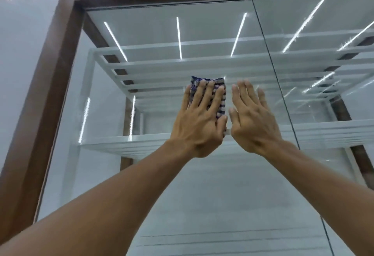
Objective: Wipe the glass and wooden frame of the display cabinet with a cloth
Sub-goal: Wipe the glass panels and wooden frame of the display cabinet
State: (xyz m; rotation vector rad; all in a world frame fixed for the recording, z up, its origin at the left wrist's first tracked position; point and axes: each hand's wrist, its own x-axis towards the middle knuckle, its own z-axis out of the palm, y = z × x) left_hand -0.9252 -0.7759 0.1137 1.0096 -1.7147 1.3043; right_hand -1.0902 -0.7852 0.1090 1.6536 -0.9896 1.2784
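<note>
Both forearms reach up from the bottom of the view toward the cabinet front, and the left hand (199,121) lies flat with fingers spread, pressing a folded blue-and-white checked cloth (219,95) against the glass door (162,39); the thumb tucks round the cloth's lower right edge, so the cloth is pinned under the palm rather than gripped in a fist. Just beside it, the right hand (253,118) is open and empty, fingers loosely together, and appears to rest on or hover just off the same pane, apparently steadying the door; I cannot tell whether it touches. To wipe well from here, keep the palm pressure even so the whole fold stays in contact, work in overlapping passes toward the pane's edges, and keep the bare hand off glass already cleaned, since it would probably leave prints. Behind the glass sit white shelves (141,144). Around the pane runs the brown wooden frame (50,77), its top rail and left upright well apart from the cloth.
</note>
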